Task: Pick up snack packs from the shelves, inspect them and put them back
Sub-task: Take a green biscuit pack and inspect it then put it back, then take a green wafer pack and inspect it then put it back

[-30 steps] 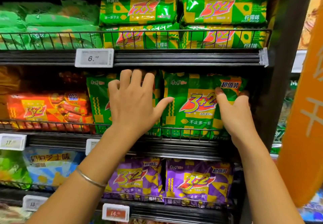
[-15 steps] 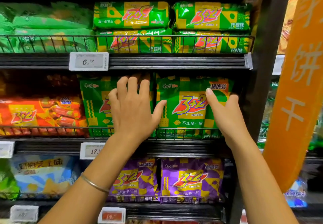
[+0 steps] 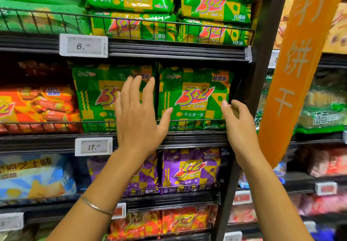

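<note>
I am looking at two green snack packs standing upright side by side on the middle shelf [image 3: 169,139], behind its low wire rail. The left green pack [image 3: 93,98] is showing a red and yellow "3+2" logo on a yellow panel, partly hidden by my left hand [image 3: 139,116], which is spread wide with straight fingers in front of it; I cannot tell whether the fingers are touching the wrapper. The thumb is pointing toward two o'clock, with its tip over the lower edge of the right green pack [image 3: 195,98], which is carrying the same logo, a row of Chinese characters beneath it and an orange corner label at one o'clock. My right hand [image 3: 238,124] is hovering at that pack's four o'clock edge, fingers loosely curled and gripping nothing. A thin bracelet [image 3: 95,206] is circling the left wrist. At twelve o'clock, smaller green packs [image 3: 169,11] are lying stacked flat above a price tag [image 3: 83,45] reading 6.49. At six o'clock, purple packs [image 3: 191,171] are standing below a tag [image 3: 93,146] reading 17.20. At nine o'clock orange packs [image 3: 37,105] are filling the shelf, and at three o'clock an orange banner [image 3: 293,71] is hanging across a dark upright post [image 3: 262,52].
</note>
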The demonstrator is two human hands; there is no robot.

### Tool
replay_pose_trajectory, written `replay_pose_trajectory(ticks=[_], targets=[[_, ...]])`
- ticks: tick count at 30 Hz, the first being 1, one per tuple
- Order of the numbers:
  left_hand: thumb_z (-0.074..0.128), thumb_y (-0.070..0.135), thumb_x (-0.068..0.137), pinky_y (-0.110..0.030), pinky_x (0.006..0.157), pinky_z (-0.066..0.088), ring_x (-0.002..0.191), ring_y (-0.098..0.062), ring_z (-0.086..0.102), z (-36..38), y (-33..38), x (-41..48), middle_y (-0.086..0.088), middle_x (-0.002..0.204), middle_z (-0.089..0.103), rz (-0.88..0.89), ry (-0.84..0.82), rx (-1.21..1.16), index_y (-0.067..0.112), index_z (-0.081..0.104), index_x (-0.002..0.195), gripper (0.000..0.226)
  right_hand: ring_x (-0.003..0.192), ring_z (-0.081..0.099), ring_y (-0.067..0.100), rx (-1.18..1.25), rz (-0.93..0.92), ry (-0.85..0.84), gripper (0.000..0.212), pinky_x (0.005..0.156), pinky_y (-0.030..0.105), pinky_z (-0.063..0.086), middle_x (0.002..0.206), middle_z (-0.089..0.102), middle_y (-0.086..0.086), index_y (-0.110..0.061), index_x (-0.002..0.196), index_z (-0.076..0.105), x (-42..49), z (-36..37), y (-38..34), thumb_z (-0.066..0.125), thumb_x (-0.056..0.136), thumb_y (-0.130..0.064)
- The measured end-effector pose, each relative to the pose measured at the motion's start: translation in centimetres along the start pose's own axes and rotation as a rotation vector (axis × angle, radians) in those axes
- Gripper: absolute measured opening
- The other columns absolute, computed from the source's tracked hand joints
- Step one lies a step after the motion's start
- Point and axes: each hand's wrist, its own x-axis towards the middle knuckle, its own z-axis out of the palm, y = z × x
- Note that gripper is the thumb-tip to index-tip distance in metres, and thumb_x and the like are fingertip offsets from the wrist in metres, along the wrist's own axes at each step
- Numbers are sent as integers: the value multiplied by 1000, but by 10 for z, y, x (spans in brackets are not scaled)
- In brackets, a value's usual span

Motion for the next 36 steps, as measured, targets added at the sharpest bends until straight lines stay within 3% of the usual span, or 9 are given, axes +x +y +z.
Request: replay_pose_trajectory(ticks=[5, 9, 13, 17, 20, 26, 30, 32, 36], targets=[[60, 49, 92, -52, 120, 29, 152, -33, 31, 10, 17, -55, -12, 161, 39, -105, 18, -313, 13, 47, 150, 70, 124, 64, 10, 154, 29, -24, 34, 111, 41, 50, 131, 69, -6, -24, 133, 63, -49, -35, 1, 59, 102, -38], [62, 47, 90, -41, 111, 42, 135, -14, 50, 10, 68, -101, 7, 142, 51, -293, -91, -738, 29, 51, 140, 55, 82, 79, 18, 322, -121, 63, 20, 72, 26, 62, 87, 80, 4, -26, 100, 76, -69, -85, -1, 57, 103, -32], [69, 41, 84, -32, 87, 53, 107, -5, 67, 25, 140, -155, 21, 116, 64, -435, -424, -985, 41, 61, 117, 34, 53, 56, 16, 604, -89, 149, 27, 54, 24, 46, 54, 59, 0, -23, 81, 74, -65, -141, 22, 54, 100, -27], [67, 13, 100, -25, 76, 56, 91, -16, 77, 61, 203, -176, 0, 106, 79, -672, -762, -1174, 27, 65, 113, 19, 43, 37, 10, 983, 207, -119, 24, 43, 21, 35, 56, 41, -4, -17, 90, 66, -33, -202, 55, 51, 98, -33], [56, 11, 104, -32, 79, 55, 96, -16, 78, 89, 247, -170, 5, 106, 80, -815, -816, -1203, 21, 64, 120, 20, 37, 33, 7, 847, 316, -287, 18, 34, 17, 27, 57, 42, -1, -12, 94, 64, 3, -239, 77, 54, 90, -27], [66, 21, 100, -30, 83, 56, 100, -12, 77, 128, 313, -154, 6, 114, 79, -887, -730, -1204, 29, 67, 120, 22, 47, 55, 11, 433, 191, -252, 12, 39, 18, 39, 67, 63, 2, -14, 100, 68, 71, -264, 101, 56, 103, -12], [67, 15, 101, -20, 86, 54, 114, -12, 72, 129, 331, -143, 7, 122, 75, -621, -486, -1106, 34, 69, 121, 28, 96, 73, 17, 280, 11, -186, 14, 79, 30, 63, 103, 75, 3, -19, 109, 70, 102, -253, 99, 62, 102, -9], [64, 20, 95, -20, 97, 51, 128, -8, 62, 122, 332, -128, 12, 135, 66, -431, -267, -973, 41, 62, 131, 41, 107, 69, 14, 196, -88, -183, 21, 98, 36, 57, 114, 73, 1, -15, 121, 70, 114, -246, 97, 64, 101, -12], [62, 26, 95, -33, 119, 39, 150, -14, 39, 111, 318, -80, 9, 160, 40, -306, -20, -772, 36, 45, 146, 55, 108, 64, 4, 141, -142, -216, 39, 102, 27, 49, 118, 68, -7, -13, 139, 62, 122, -234, 95, 66, 101, -21]])
